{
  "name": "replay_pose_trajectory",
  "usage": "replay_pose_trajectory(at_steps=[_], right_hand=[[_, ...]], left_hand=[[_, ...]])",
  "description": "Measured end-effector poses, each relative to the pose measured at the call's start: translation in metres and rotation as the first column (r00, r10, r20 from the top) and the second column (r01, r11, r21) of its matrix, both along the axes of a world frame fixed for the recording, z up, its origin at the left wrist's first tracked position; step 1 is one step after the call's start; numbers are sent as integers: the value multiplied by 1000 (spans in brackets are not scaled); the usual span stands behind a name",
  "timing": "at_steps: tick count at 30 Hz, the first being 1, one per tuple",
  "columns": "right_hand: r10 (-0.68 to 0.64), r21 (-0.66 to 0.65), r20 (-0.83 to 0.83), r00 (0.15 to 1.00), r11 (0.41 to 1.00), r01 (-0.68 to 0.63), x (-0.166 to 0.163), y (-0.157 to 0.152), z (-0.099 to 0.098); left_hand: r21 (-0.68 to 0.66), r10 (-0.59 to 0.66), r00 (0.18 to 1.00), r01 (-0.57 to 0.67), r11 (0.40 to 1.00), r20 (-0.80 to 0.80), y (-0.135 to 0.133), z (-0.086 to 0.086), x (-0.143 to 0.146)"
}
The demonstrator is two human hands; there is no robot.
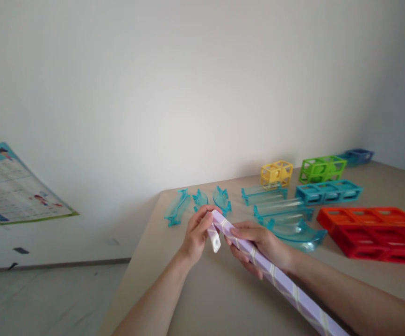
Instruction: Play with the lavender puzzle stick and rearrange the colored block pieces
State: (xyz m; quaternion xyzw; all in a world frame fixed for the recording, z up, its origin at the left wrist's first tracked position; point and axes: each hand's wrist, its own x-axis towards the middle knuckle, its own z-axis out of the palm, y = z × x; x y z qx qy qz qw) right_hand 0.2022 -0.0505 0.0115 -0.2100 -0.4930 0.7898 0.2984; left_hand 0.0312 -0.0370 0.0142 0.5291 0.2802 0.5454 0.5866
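Both my hands hold a long lilac stack of flat tiles (279, 280) that slants from the table's middle down toward the lower right. My right hand (258, 245) wraps its fingers round the stack near the far end. At that far tip my left hand (197, 233) pinches a small lilac and white tile (214, 238), which angles away from the stack. Just beyond my hands lie clear teal curved track pieces (177, 207) on the beige table (202, 298).
Further teal track pieces (286, 219) lie right of my hands. Behind them stand a yellow cube frame (276, 173), green frames (322, 169), teal frames (328, 192), blue frames (358, 156), and orange and red frames (373, 231). A poster (13, 186) hangs on the left wall. The table's left edge drops to the floor.
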Motion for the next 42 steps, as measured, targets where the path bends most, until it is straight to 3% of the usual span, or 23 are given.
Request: replay_pose_trajectory(at_steps=[7,12,17,21,29,32,35,39,42], right_hand=[[-128,-5,-66,990,992,128,-11,-9,-6],[-191,46,-23,981,980,192,-15,-15,-5],[-289,200,106,952,944,264,-16,-20,-1],[-426,328,254,868,882,337,-15,-26,-1],[-517,500,289,806,799,333,-13,-33,2],[-476,394,247,844,845,361,-17,-32,0],[-389,218,152,909,910,353,-20,-30,-3],[-183,16,0,983,983,183,-17,-27,-1],[-73,-43,-57,996,997,71,-12,-27,3]], left_hand=[[95,129,987,-120,988,-95,-1,-3,2],[161,154,973,-126,979,-171,-2,-1,0],[200,172,962,-129,971,-214,-2,1,-1],[238,241,941,-185,954,-237,-3,0,2],[241,339,923,-292,926,-184,-8,-5,8],[211,302,937,-264,941,-177,-6,-6,6],[121,166,978,-150,981,-129,-3,-5,1],[36,-85,993,88,995,-83,-1,2,-8],[18,-184,979,186,982,-90,-1,7,-15]])
